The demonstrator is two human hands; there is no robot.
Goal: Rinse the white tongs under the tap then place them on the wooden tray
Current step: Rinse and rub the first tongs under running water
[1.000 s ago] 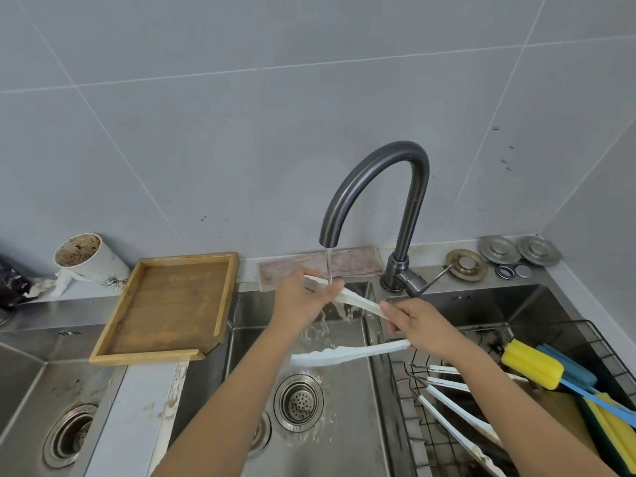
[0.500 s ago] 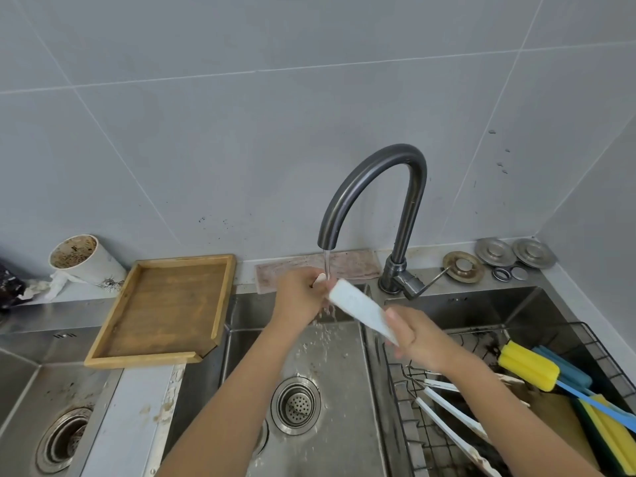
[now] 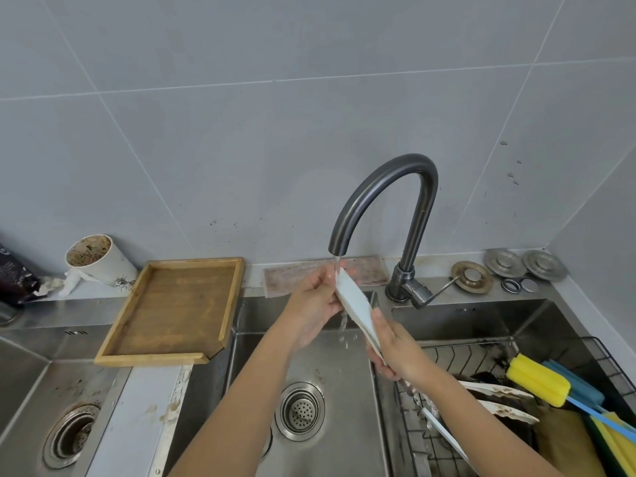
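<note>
The white tongs (image 3: 354,299) slant from upper left to lower right under the dark curved tap (image 3: 385,194), and a thin stream of water hits their upper end. My left hand (image 3: 315,302) pinches that upper end from the left. My right hand (image 3: 395,349) grips the lower end. The tongs' arms look pressed together. The wooden tray (image 3: 172,311) lies empty on the ledge to the left of the sink (image 3: 330,438).
A wire rack (image 3: 444,356) at the right holds more white tongs, a yellow sponge brush (image 3: 538,380) and sponges. A dirty white cup (image 3: 99,259) stands behind the tray. A second basin drain (image 3: 70,437) is at lower left. Metal strainer lids (image 3: 523,266) lie by the tap.
The tongs went from spread open and lying across to pressed together and tilted steeply under the stream. Both hands moved closer together and slightly up.
</note>
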